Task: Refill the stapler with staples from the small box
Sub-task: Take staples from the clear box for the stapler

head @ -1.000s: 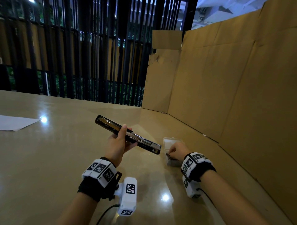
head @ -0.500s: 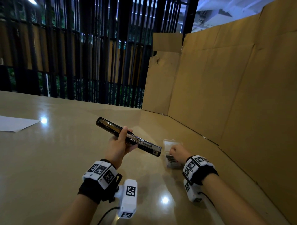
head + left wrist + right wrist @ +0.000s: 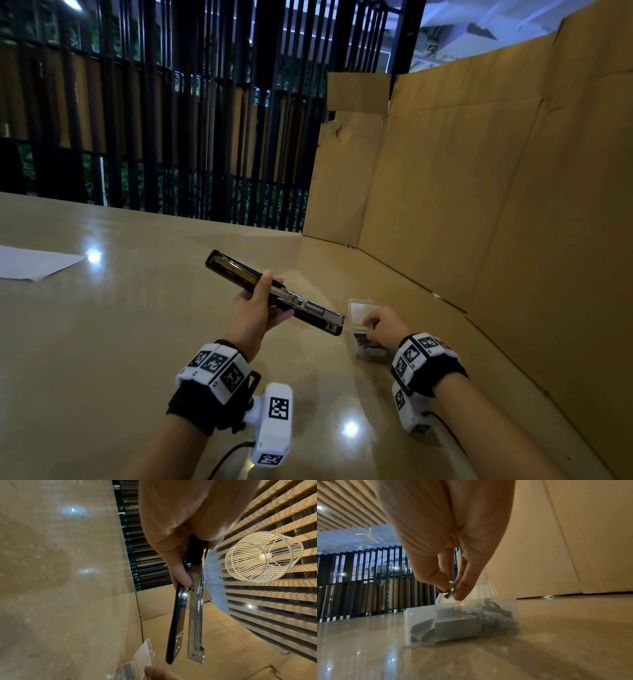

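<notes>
My left hand [image 3: 255, 308] grips a black stapler [image 3: 310, 311] above the table, its lid swung open flat so the metal staple channel [image 3: 195, 622] lies bare. The stapler [image 3: 175, 628] points toward the small box. A small clear plastic box [image 3: 462, 620] of grey staple strips stands on the table with its lid [image 3: 361, 307] tipped back. My right hand [image 3: 452, 592] hovers just over the box and pinches a short strip of staples [image 3: 451, 588] between thumb and fingers. In the head view the right hand [image 3: 380, 322] covers part of the box [image 3: 368, 349].
A tall cardboard wall [image 3: 496, 188] runs along the right and back of the glossy beige table [image 3: 120, 342]. A white sheet of paper [image 3: 30, 262] lies at the far left. Black vertical bars [image 3: 171, 120] stand behind the table. A wire lamp [image 3: 262, 555] hangs overhead.
My right hand has lifted slightly from inside the box with a strip of staples pinched. The left hand and stapler have stayed nearly still.
</notes>
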Available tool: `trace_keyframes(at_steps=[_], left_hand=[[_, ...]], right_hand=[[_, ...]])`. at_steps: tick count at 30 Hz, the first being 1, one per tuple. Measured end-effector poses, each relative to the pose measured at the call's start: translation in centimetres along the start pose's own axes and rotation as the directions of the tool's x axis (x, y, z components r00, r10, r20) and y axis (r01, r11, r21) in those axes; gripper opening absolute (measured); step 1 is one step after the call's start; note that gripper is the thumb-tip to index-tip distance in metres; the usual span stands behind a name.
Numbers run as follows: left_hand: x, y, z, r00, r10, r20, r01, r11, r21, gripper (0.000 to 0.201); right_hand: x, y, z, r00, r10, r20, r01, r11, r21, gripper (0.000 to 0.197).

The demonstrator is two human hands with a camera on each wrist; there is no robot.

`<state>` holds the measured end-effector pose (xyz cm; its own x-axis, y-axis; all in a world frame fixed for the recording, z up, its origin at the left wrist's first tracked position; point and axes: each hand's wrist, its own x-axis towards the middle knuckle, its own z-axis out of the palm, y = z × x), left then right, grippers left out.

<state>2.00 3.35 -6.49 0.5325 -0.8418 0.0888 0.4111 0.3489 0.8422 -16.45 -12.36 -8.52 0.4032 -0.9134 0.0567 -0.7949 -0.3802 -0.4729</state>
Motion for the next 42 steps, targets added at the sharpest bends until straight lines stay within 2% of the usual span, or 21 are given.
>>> trace_keyframes(at_steps=[4,8,12,14,19,24,27,30,36,42], left_hand=[[0.0,0.1,0.1,1.000,-0.007,0.001,0.007,1.000,0.000,0.025],[0.0,0.0,0.2,1.000,-0.010,-0.008,0.010,1.000,0.002,0.026],[0.1,0.1,0.2,0.999,-0.014,-0.029,0.013,1.000,-0.017,0.027],[0.0,0.0,0.3,0.999,-0.017,-0.040,0.016,1.000,-0.027,0.027],[0.1,-0.1,0.2,0.997,-0.029,-0.072,0.025,0.998,-0.056,0.027],[0.1,-0.1,0.3,0.993,-0.031,-0.111,0.022,0.997,-0.079,0.028],[0.1,-0.1,0.3,0.993,-0.033,-0.113,0.023,0.996,-0.082,0.028],[0.0,0.0,0.3,0.993,-0.041,-0.107,0.032,0.995,-0.090,0.027],[-0.1,-0.1,0.4,0.993,-0.055,-0.100,0.048,0.996,-0.080,0.027],[-0.2,0.0,0.4,0.994,-0.057,-0.093,0.049,0.995,-0.083,0.028]], right_hand=[[-0.1,0.4,-0.2,1.000,0.002,-0.017,0.000,0.994,0.109,0.022],[0.0,0.9,-0.4,0.996,0.055,-0.075,-0.031,0.957,0.289,0.026],[-0.1,1.4,-1.0,0.998,0.049,-0.035,-0.027,0.883,0.469,0.041],[-0.6,1.1,-1.4,1.000,0.014,-0.014,-0.004,0.853,0.522,0.040],[-2.3,-0.8,-2.8,0.995,-0.095,-0.042,0.103,0.856,0.506,0.025],[-3.6,-2.7,-3.3,0.983,-0.175,-0.057,0.178,0.827,0.533,0.026],[-4.1,-3.5,-3.3,0.977,-0.198,-0.074,0.206,0.815,0.542,0.013],[-4.6,-4.2,-3.3,0.969,-0.225,-0.107,0.247,0.808,0.536,0.020],[-6.0,-6.1,-3.7,0.965,-0.261,-0.017,0.203,0.705,0.679,0.021],[-6.6,-6.8,-4.3,0.964,-0.264,-0.024,0.184,0.602,0.777,0.019]])
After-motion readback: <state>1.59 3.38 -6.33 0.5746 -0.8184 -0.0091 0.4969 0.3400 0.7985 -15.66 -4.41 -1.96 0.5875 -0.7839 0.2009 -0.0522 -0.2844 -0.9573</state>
